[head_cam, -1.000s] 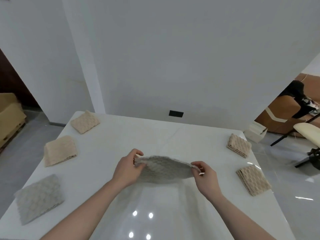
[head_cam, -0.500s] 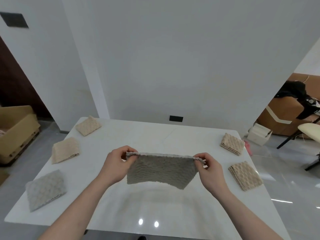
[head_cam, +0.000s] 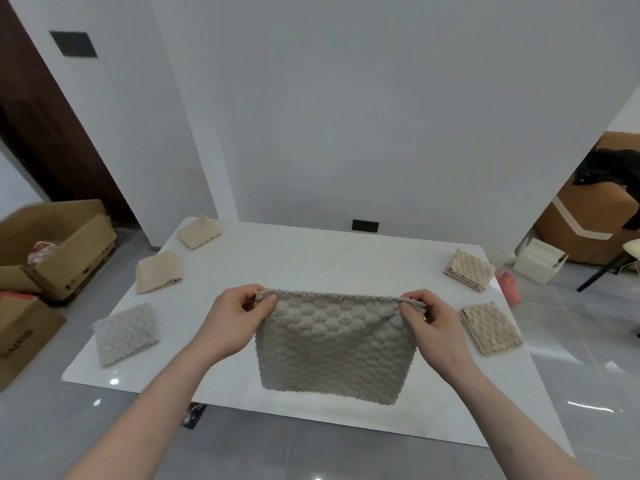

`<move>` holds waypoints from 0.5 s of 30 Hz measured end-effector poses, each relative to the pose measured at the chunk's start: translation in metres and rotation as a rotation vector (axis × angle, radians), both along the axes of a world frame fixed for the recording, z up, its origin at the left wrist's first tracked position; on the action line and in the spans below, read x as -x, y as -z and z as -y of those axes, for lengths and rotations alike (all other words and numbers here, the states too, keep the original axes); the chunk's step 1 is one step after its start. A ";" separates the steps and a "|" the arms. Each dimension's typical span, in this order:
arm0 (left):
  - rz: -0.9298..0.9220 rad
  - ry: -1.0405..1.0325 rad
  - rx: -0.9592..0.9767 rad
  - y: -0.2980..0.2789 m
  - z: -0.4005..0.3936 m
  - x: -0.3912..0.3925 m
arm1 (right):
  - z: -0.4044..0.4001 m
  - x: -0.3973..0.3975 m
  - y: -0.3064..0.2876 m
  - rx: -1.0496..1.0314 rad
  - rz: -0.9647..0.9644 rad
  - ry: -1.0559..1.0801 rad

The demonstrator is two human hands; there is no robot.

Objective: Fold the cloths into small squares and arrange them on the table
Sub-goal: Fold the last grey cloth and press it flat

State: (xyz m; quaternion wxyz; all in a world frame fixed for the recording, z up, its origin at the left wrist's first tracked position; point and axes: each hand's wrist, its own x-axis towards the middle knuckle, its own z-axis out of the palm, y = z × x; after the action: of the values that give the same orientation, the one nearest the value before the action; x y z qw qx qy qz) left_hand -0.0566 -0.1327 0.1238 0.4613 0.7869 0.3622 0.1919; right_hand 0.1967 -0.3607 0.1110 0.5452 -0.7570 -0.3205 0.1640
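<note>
Along the white table's (head_cam: pixel 311 258) left and right edges five folded cloths are laid, while a sixth, the grey waffle cloth (head_cam: pixel 334 351), is pinched at its top corners by the left hand (head_cam: pixel 235 318) and right hand (head_cam: pixel 433 329), judged part-folded.

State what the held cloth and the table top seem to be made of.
Held cloth: soft grey-beige textile, probably plush microfibre or terry; its bubbled weave looks fuzzy and it sags between the pinching hands.
Table top: hard, glossy white, perhaps stone or glass; it mirrors lamp spots.
</note>
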 end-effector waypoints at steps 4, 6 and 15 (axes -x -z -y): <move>-0.075 0.012 0.000 0.015 -0.013 -0.005 | -0.005 0.002 0.012 0.083 0.010 0.014; -0.138 0.021 -0.021 0.028 -0.023 -0.012 | -0.012 0.000 0.024 0.140 0.004 0.035; -0.350 0.076 0.140 0.100 -0.070 -0.055 | -0.052 -0.017 0.100 0.474 0.081 0.111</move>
State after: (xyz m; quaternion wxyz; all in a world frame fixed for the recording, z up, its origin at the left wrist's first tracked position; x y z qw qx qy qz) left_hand -0.0013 -0.0629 0.0237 0.4518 0.7873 0.4195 0.0088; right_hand 0.2135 -0.3084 0.0106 0.3472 -0.8862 -0.2528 0.1740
